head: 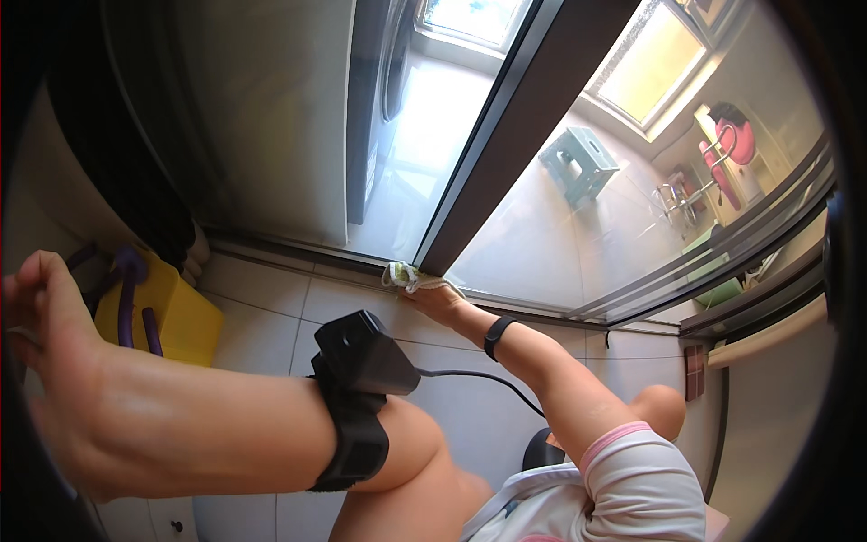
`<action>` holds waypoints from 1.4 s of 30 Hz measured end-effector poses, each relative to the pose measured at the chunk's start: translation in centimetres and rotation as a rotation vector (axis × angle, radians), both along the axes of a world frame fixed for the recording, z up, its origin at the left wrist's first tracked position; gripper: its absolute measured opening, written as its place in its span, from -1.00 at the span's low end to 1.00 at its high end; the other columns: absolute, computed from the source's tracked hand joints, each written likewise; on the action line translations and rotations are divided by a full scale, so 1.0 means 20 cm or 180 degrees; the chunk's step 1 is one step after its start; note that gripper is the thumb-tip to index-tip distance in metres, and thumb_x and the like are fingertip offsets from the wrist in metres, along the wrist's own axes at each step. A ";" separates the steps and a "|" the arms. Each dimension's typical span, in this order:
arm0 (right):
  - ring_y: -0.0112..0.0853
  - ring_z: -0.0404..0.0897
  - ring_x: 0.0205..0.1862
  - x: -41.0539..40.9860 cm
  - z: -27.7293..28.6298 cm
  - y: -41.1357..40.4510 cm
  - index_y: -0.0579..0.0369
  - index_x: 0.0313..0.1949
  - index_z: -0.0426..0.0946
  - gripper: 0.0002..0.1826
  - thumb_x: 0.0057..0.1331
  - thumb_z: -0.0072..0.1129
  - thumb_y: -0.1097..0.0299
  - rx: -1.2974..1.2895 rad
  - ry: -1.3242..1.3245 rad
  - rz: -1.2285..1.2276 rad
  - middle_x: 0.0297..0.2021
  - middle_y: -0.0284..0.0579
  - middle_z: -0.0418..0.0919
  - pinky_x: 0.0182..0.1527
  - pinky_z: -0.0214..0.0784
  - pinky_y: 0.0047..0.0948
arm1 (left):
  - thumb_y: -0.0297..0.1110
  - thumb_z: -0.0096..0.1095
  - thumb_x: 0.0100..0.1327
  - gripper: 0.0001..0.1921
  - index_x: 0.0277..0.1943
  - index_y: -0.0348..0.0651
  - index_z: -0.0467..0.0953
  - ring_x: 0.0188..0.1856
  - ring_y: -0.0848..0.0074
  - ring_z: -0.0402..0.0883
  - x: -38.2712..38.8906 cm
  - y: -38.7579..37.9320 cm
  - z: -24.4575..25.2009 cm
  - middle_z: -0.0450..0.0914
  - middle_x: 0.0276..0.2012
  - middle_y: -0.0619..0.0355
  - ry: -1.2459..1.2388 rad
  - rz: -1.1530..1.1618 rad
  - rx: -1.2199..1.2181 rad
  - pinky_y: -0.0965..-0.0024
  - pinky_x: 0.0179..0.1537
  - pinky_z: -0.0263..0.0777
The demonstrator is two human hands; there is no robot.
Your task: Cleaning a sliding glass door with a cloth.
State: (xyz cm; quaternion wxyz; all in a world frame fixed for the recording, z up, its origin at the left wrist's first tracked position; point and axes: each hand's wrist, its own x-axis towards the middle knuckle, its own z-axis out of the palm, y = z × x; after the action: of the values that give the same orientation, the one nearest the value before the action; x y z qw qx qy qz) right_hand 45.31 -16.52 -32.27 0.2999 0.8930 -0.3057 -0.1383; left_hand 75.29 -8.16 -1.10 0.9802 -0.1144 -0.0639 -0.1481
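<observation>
My right hand (437, 298), with a black band on its wrist, holds a green and white cloth (406, 276) against the foot of the dark upright frame (501, 135) of a glass sliding door, at the bottom track. My left hand (47, 325) is raised near the left rim, close to the camera and blurred. Its fingers look partly curled and are cut off by the rim, so what it may hold cannot be told. A black box-shaped device (366, 352) with a cable is strapped to my left forearm.
A yellow bucket (196, 325) with purple parts stands on the tiled floor (261, 288) at the left, partly behind my left forearm. Through the glass show a blue-green step stool (586, 162), a pink-seated item (735, 142) and windows. Dark door tracks (745, 318) curve along the right.
</observation>
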 end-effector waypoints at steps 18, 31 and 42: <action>-0.15 0.04 0.27 -0.29 1.89 0.03 -0.58 0.18 0.16 -0.44 0.20 -0.34 -0.27 -0.2881 -0.1008 0.0225 0.21 -0.15 0.13 0.16 -0.31 0.26 | -0.11 -0.22 0.28 -0.60 -0.04 -0.31 0.28 -0.03 0.27 0.34 -0.73 -0.58 0.07 0.39 -0.10 -0.08 -0.2437 -0.0147 0.2187 0.24 0.03 0.12; 0.10 -0.02 0.25 -1.11 2.25 0.26 -0.32 0.21 0.18 -0.37 0.19 -0.29 -0.23 -0.4271 -0.2319 -0.0159 0.19 0.19 0.07 0.12 -0.37 0.34 | 0.13 -0.24 0.27 -0.27 0.29 -0.30 -0.06 0.30 0.07 0.02 -1.27 -0.59 0.02 0.04 0.25 -0.22 -0.3676 0.2849 0.2807 0.13 0.27 -0.11; 0.29 -0.12 0.22 -1.47 0.93 0.48 0.20 0.19 0.13 -0.38 0.28 -0.40 0.00 -0.3768 -0.3816 -0.1441 0.18 0.42 -0.06 0.17 -0.53 0.27 | 0.00 -0.18 0.31 -0.38 0.21 -0.41 0.10 0.18 0.07 0.25 -1.12 -0.53 0.00 0.21 0.16 -0.24 -0.4169 0.3568 0.3301 0.23 0.15 0.19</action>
State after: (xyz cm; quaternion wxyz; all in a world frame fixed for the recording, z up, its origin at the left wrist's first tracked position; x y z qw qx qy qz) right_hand 15.89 -6.99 -13.65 0.4686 0.4305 -0.6037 0.4802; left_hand 52.92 -18.85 -1.17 0.6091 0.4772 -0.5626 0.2913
